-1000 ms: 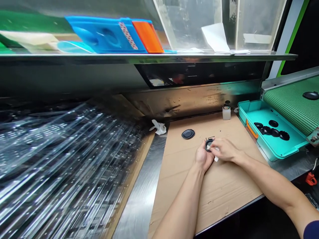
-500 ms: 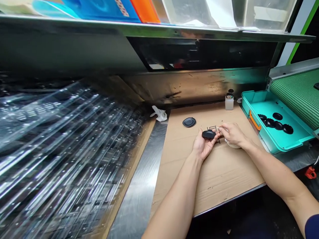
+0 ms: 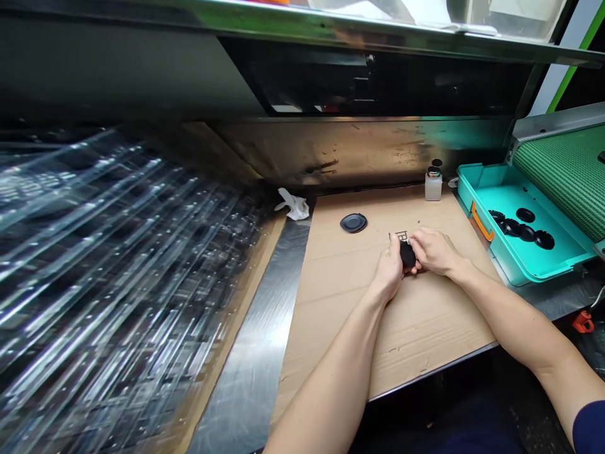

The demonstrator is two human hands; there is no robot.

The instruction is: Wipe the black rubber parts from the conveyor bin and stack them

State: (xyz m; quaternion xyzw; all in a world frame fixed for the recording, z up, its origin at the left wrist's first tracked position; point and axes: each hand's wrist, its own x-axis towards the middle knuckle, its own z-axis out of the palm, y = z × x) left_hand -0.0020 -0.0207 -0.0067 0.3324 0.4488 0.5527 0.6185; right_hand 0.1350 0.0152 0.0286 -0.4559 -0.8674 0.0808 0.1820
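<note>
A black rounded cap, probably light and slightly pliable and best taken by its rim, sits pinched between the closed fingers of the left hand and the right hand, over the cardboard-covered worktop.
</note>
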